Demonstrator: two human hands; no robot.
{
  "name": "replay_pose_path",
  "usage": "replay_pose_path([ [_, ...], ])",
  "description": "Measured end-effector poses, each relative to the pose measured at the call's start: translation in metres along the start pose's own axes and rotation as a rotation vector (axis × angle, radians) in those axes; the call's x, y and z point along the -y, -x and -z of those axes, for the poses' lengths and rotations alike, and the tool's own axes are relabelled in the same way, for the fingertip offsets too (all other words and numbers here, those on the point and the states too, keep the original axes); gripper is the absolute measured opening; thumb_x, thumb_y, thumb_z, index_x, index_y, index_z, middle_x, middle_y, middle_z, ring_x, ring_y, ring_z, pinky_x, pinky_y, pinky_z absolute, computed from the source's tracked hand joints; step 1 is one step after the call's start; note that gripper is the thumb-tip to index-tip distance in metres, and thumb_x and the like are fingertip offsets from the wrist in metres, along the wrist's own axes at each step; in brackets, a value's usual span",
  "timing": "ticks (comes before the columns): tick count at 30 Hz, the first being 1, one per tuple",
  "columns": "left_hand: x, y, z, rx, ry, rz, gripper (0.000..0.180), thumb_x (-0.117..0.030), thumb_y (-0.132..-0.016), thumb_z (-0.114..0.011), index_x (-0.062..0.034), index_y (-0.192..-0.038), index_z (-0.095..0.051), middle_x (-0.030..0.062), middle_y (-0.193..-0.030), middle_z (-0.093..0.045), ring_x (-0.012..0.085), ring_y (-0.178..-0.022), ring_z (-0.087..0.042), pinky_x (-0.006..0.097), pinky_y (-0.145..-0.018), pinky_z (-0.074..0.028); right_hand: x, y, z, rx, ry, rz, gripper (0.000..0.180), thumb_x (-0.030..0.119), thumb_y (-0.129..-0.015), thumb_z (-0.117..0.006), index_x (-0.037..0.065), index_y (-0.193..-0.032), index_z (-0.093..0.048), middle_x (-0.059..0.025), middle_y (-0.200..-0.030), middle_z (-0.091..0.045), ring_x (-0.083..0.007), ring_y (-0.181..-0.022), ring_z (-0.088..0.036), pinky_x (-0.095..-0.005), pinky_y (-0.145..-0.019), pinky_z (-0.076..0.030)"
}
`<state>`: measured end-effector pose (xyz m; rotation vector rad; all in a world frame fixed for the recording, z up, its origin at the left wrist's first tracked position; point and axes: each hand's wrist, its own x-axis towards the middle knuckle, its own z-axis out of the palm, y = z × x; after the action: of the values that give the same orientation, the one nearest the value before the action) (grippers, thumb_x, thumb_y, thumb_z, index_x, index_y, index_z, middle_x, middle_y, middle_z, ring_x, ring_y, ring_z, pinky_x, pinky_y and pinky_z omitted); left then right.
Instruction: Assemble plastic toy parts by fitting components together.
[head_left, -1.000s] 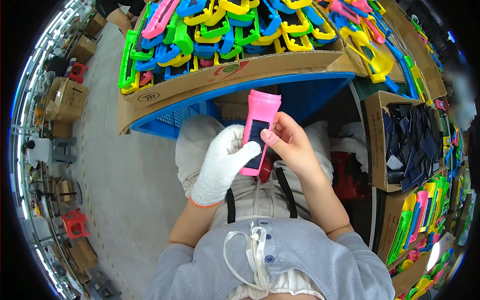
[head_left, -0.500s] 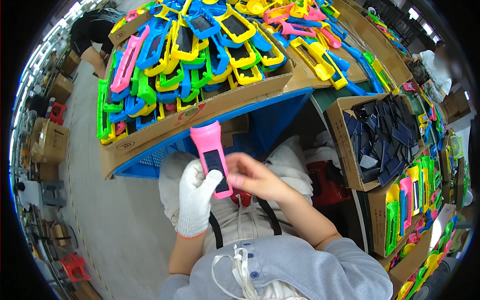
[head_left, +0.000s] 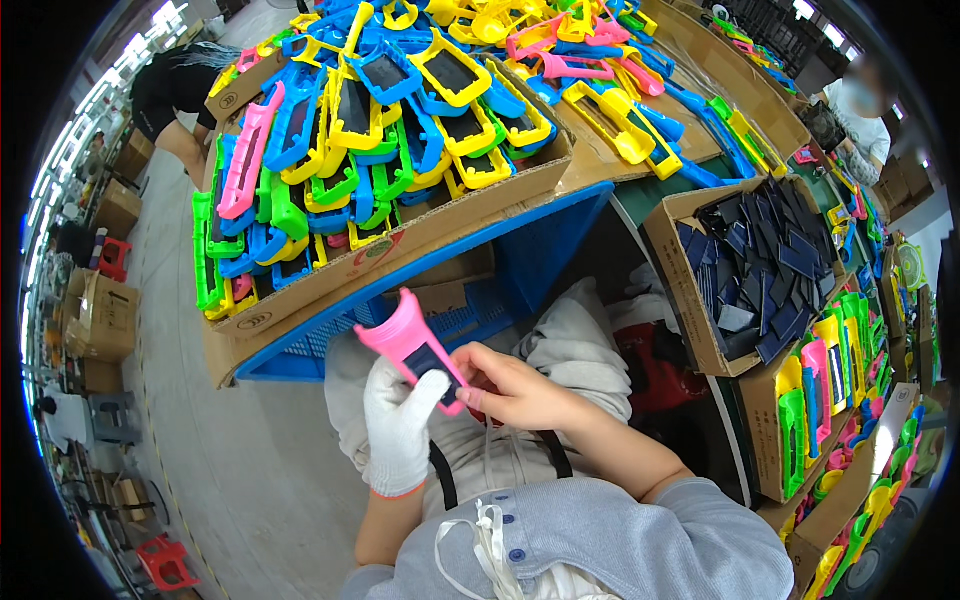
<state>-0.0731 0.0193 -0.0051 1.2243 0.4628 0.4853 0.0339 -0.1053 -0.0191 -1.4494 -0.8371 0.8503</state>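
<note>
A pink plastic flashlight shell is held over my lap, its flared end toward the far left. A dark, flat solar panel sits in its long recess. My left hand, in a white knit glove, is wrapped round the shell with the thumb pressed on the panel. My bare right hand grips the shell's narrow end, thumb and fingers at its right edge. The fingertips behind the shell are hidden.
Ahead, a cardboard box heaped with coloured shells rests over a blue crate. At right stands a carton of loose dark panels, with another box of shells nearer. Two people are farther off.
The shell has tilted, its flared end swinging left and down. My right hand, blurred beside it before, now grips its narrow end. My left hand keeps its hold.
</note>
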Motion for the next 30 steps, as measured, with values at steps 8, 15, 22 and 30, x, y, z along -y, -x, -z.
replay_pose_path([
  [8,0.01,0.0,-0.004,0.302,0.38,0.135,0.072,-0.047,-0.084,-0.059,0.0024,-0.129,-0.033,0.0181,-0.113,-0.056,0.0269,-0.105,-0.055,0.04,-0.091,-0.045,0.002,0.007,-0.021,0.161,-0.216,0.079,0.031,0.026,-0.087,-0.06,0.002,-0.106,-0.053,-0.0052,-0.084,-0.059,-0.0114,-0.075,-0.051,-0.0285,-0.067,-0.044],
  [15,0.004,-0.01,0.004,0.666,0.402,0.126,0.069,-0.038,-0.087,-0.056,0.0042,-0.135,-0.031,0.0169,-0.102,-0.06,0.0268,-0.101,-0.057,0.04,-0.099,-0.038,-0.004,0.021,-0.025,0.216,-0.038,0.242,0.035,0.019,-0.083,-0.064,0.001,-0.111,-0.054,-0.0095,-0.108,-0.058,-0.0166,-0.096,-0.055,-0.0308,-0.086,-0.044],
  [22,0.001,0.0,-0.005,0.313,0.218,0.039,0.059,-0.033,-0.088,-0.057,0.0076,-0.127,-0.039,0.0148,-0.109,-0.058,0.0196,-0.096,-0.056,0.034,-0.09,-0.042,-0.001,0.02,-0.035,0.034,-0.5,-0.147,0.027,0.019,-0.084,-0.067,0.0,-0.102,-0.063,-0.0012,-0.093,-0.064,-0.007,-0.087,-0.056,-0.0251,-0.08,-0.045],
  [30,-0.001,-0.005,0.005,0.227,0.418,-0.169,0.067,-0.049,-0.09,-0.046,0.0041,-0.131,-0.036,0.0149,-0.116,-0.055,0.0218,-0.104,-0.054,0.037,-0.094,-0.042,0.043,0.0,-0.021,0.154,0.095,0.099,0.022,0.023,-0.082,-0.068,0.002,-0.084,-0.061,-0.0025,-0.068,-0.059,-0.0068,-0.066,-0.053,-0.0261,-0.06,-0.044],
])
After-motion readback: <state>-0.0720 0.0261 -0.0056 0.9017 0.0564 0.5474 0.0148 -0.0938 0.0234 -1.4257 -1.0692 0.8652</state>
